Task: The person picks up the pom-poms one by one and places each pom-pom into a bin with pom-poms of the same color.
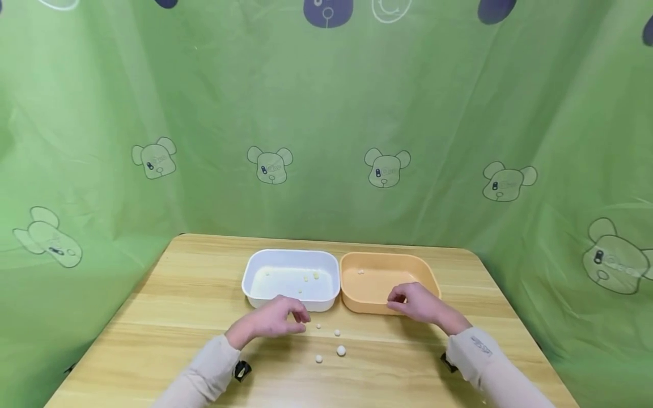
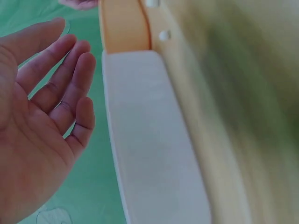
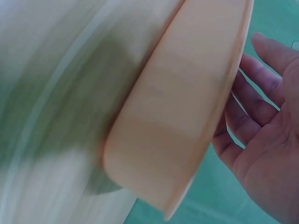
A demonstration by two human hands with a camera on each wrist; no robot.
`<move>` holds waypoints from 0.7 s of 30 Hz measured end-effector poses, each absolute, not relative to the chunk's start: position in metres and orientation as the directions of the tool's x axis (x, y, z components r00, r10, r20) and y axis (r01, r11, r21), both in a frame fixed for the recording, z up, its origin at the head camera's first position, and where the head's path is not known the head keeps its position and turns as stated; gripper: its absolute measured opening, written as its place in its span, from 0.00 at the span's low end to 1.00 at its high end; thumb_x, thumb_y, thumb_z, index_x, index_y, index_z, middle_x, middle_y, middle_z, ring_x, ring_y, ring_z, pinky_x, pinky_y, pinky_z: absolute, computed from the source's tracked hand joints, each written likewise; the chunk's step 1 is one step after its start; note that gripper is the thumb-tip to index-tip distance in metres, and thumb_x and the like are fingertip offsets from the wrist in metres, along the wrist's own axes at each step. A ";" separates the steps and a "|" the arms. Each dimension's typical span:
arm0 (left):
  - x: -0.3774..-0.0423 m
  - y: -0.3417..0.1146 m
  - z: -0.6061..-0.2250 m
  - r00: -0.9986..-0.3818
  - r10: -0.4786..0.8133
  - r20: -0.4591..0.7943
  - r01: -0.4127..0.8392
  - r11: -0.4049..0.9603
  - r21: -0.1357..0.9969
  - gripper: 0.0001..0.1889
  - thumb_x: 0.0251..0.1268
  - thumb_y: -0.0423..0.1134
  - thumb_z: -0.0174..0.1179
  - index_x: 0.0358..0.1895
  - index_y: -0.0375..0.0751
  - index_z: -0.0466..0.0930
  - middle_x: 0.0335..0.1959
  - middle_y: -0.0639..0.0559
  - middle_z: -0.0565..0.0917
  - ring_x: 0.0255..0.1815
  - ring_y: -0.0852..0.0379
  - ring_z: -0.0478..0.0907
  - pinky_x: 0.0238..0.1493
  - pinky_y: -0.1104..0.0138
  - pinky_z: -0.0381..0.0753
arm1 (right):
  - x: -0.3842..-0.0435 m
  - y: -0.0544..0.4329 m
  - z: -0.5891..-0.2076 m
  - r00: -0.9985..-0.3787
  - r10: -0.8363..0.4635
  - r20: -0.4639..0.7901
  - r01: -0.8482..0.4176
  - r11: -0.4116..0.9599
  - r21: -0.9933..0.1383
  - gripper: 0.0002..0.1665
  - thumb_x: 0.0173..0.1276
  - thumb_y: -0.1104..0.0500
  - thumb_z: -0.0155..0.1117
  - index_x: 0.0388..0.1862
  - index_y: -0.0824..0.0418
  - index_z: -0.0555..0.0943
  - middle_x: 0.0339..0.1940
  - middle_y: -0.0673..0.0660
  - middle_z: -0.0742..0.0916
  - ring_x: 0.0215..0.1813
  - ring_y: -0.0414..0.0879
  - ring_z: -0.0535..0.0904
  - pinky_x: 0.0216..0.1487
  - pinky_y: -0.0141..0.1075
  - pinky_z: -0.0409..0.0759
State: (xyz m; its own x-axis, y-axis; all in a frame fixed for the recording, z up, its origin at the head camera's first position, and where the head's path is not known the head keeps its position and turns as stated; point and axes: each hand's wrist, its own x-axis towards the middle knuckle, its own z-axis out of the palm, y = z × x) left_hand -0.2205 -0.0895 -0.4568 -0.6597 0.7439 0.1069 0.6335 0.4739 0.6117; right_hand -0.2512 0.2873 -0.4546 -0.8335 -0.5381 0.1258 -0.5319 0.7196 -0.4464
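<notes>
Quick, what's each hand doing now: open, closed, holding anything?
Left hand: open, empty, by the white bin.
Right hand: open, empty, by the orange bin.

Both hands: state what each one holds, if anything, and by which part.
The left hand holds nothing. The right hand shows no held thing, but the orange bin partly hides its fingers.

We've got a plain white tray (image 1: 283, 283) next to a soft orange tray (image 1: 377, 290), with pale yellow bits (image 1: 316, 275) in the white one and white balls (image 1: 341, 351) out front. Our table (image 1: 388, 374) is light yellowish wood, streaky grain. The curtain (image 1: 326, 215) is green all over, printed with dark-outlined bear heads (image 1: 385, 171) plus some purple shapes (image 1: 329, 12) up top. Sleeves (image 1: 490, 362) are off-white, one with grey print.
</notes>
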 end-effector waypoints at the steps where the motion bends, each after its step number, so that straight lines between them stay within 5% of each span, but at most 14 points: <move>1: -0.219 -0.088 -0.459 -0.656 0.749 0.094 0.637 0.482 0.602 0.08 0.59 0.37 0.63 0.41 0.41 0.83 0.38 0.54 0.84 0.39 0.67 0.77 0.47 0.63 0.78 | -0.251 0.289 -0.456 -0.836 -0.533 0.125 -0.528 0.723 -0.445 0.05 0.64 0.56 0.65 0.29 0.53 0.82 0.26 0.41 0.81 0.31 0.35 0.74 0.34 0.32 0.75; 21: -0.206 -0.056 -0.500 -0.511 0.860 -0.017 0.782 0.472 0.407 0.15 0.50 0.44 0.70 0.43 0.48 0.83 0.32 0.64 0.76 0.31 0.72 0.70 0.34 0.81 0.68 | -0.250 0.303 -0.473 -0.857 -0.497 0.136 -0.500 0.738 -0.454 0.08 0.67 0.52 0.62 0.28 0.48 0.82 0.25 0.41 0.82 0.29 0.34 0.73 0.33 0.31 0.75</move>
State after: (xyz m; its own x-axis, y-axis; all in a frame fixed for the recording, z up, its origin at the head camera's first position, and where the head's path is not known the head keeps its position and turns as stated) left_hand -0.2063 -0.0564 -0.5001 -0.5106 0.8597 -0.0170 0.7818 0.4724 0.4070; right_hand -0.2503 0.3026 -0.4734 -0.8571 -0.4968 0.1360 -0.4996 0.7376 -0.4541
